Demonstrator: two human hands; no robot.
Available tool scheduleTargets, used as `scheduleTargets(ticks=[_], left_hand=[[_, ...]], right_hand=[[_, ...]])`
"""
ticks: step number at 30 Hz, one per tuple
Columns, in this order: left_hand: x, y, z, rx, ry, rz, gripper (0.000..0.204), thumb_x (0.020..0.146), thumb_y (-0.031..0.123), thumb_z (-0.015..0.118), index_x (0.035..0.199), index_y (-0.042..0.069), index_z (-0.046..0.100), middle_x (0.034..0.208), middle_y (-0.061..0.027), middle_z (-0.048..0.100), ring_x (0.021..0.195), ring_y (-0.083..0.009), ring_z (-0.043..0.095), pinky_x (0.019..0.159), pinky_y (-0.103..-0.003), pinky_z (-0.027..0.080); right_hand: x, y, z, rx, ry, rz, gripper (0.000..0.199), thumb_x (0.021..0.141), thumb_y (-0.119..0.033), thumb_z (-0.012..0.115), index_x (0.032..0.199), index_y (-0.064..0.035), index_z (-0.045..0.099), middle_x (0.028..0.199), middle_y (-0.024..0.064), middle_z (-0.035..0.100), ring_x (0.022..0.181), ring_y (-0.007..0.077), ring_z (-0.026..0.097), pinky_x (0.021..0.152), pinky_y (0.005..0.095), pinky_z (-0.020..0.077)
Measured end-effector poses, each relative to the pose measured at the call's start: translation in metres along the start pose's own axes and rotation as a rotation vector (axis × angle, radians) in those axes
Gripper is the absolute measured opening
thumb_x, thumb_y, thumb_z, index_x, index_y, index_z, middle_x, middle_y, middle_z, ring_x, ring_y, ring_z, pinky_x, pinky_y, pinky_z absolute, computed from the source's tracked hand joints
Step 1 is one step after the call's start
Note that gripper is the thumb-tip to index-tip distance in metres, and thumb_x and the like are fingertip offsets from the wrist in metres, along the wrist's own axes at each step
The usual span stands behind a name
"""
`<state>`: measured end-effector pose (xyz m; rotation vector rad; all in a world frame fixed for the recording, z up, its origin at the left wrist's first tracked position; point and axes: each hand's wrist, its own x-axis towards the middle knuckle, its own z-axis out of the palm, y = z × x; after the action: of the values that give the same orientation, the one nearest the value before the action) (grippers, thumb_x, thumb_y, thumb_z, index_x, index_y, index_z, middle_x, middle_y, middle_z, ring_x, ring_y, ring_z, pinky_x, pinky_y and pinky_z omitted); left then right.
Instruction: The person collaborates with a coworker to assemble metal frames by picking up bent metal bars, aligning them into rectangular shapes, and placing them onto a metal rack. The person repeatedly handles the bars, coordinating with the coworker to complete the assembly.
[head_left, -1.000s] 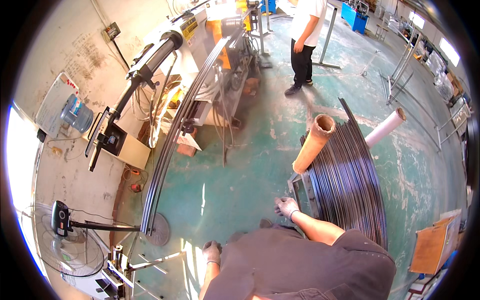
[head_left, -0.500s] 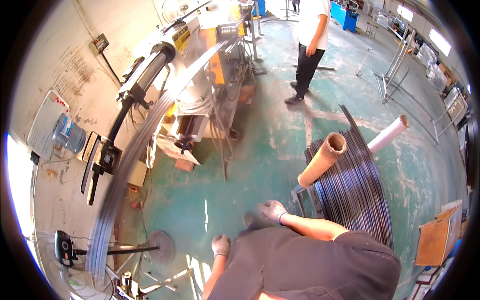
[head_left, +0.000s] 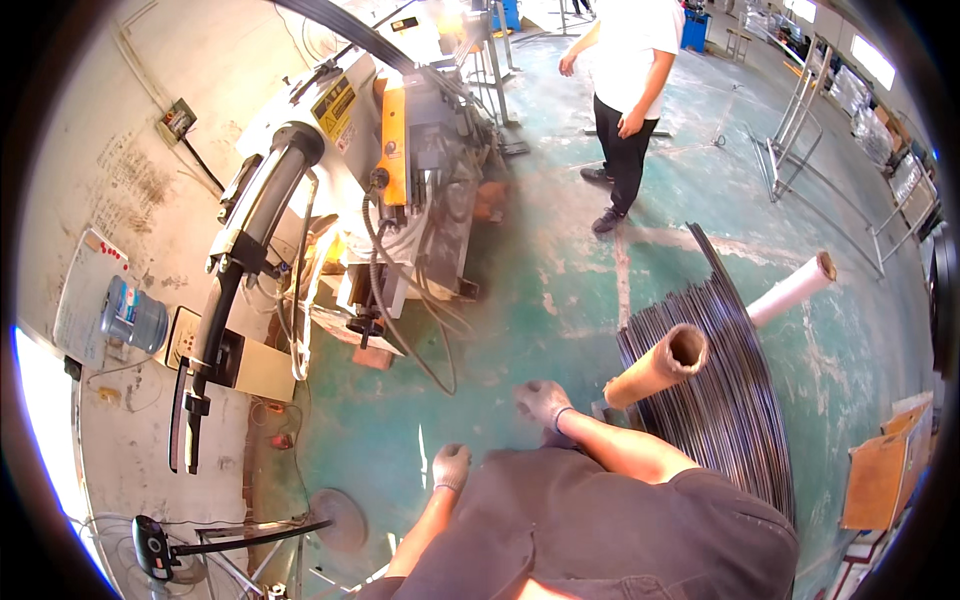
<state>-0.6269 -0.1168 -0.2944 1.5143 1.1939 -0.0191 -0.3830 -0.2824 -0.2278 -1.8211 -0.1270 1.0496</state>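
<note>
My left hand (head_left: 451,466), in a pale grey work glove, hangs in front of my body with its fingers curled in and nothing showing in them. Farther forward and to the right, my right hand (head_left: 543,403) wears the same kind of glove. Its fingers are bent in too, and I see no object in it. Closest to the right hand are a brown cardboard tube (head_left: 655,368) standing tilted and a curved stack of thin dark rods (head_left: 705,390) behind it. Neither hand touches them.
Ahead on the left stands a machine (head_left: 400,150) with a yellow panel and hanging cables (head_left: 447,370). Dark long bars (head_left: 350,28) cross above it. A person in a white shirt (head_left: 635,70) stands ahead. A white roll (head_left: 793,288), metal frame (head_left: 795,130) and fan (head_left: 155,548) are around.
The long bundle of strips that ran down the left side is gone from there; dark bars now show at the top. The person ahead has shifted and raised one forearm. My hands stay low.
</note>
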Motion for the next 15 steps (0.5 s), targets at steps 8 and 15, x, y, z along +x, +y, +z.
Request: scheduleTargets(ticks=[8,15], left_hand=[[0.024,0.091,0.041,0.325,-0.167,0.141,0.043,0.092,0.037,0.067,0.121,0.006,0.077,0.107,-0.0131,0.080,0.099,-0.0251,0.077,0.093,-0.037,0.057],[0.065,0.261,0.037,0.395,-0.354,0.388,0.038,0.097,0.029,0.072,0.122,0.000,0.075,0.112,-0.0127,0.079,0.105,-0.0185,0.072,0.097,-0.033,0.055]], right_hand=[[0.114,-0.064,-0.028,0.138,0.064,-0.035,0.042,0.102,-0.040,0.065,0.098,0.0014,0.074,0.086,0.0110,0.077,0.073,0.0199,0.074,0.070,0.0354,0.0611],[0.206,-0.131,-0.055,0.246,0.143,-0.059,0.045,0.103,-0.042,0.068,0.097,0.0021,0.073,0.086,0.0103,0.076,0.072,0.0191,0.073,0.069,0.0350,0.0610]])
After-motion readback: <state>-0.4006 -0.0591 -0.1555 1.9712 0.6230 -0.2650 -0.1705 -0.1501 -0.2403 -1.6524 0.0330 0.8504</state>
